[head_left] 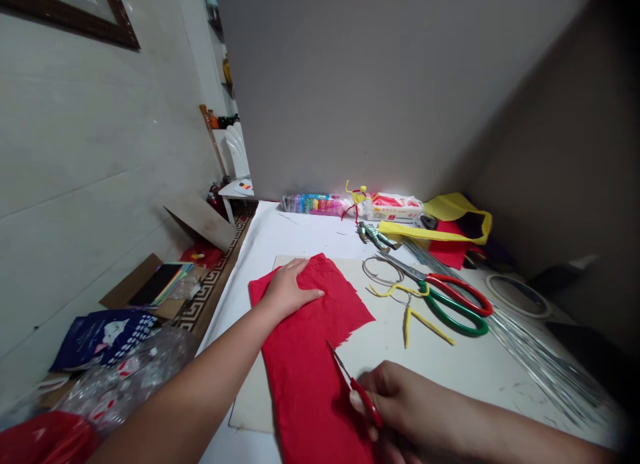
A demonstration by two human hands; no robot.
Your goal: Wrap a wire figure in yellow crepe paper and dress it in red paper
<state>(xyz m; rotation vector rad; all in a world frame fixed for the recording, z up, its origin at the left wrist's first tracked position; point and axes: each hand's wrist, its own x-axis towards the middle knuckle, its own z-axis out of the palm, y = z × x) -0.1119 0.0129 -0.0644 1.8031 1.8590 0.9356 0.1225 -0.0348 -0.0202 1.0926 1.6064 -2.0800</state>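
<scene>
A piece of red cloth [313, 357] lies over a pale board [253, 397] on the white-covered table, with a jagged edge on its right side. My left hand [293, 291] rests flat on the cloth's upper part, thumb spread from the fingers. Small scissors with red handles [367, 404] are in my right hand [395, 397], their blades pointing up and left over the cloth near the cut edge. Part of my right hand's fingers is hidden beneath the handles.
Large scissors with red and green handles [463, 301], yellow wrapped wire [407, 327] and a wire coil [383, 271] lie to the right. Metal wires [540, 364] stretch beyond them. Behind are a figurine [377, 236], a marker pack [315, 204], a tissue pack [395, 209] and yellow cloth [425, 233].
</scene>
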